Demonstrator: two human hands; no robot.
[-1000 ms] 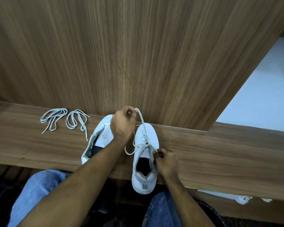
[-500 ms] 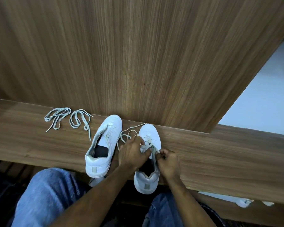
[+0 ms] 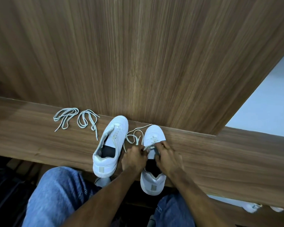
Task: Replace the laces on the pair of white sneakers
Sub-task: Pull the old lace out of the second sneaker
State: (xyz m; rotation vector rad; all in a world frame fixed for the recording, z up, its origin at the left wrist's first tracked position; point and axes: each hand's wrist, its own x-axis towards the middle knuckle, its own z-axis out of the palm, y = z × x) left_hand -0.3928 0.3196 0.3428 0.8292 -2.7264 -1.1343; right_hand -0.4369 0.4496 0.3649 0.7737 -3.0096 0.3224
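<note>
While both of your hands work at the middle of the white leather sneaker on the right (image 3: 154,136), the lace can slip away from you. Your left hand (image 3: 134,158) has its fingers curled tight, pinching the cream flat lace (image 3: 134,136) just beside the eyelets. Your right hand (image 3: 168,157) is curled over the tongue, and it looks like it pinches the lace too, but its fingertips are partly hidden, so you cannot be fully sure.

This shoe sits on the brown wooden bench (image 3: 228,154) with its toe touching the wooden wall panel (image 3: 138,54) and its heel hanging over the front edge. If you tug hard toward you, the shoe could slide off and fall by your blue jeans (image 3: 59,197).

A loose loop of the lace lies between the two shoes. If you pull fast, that loop could knot up or catch on the other white sneaker with no lace (image 3: 111,145), which also sticks out over the edge.

If you let one end go too far, it could pull right out of its hole, or the two ends could come out uneven.

Two grey-blue loose laces (image 3: 75,118) lie in bundles on the bench, well apart to the left. Do not mix them up with the one you hold.
</note>
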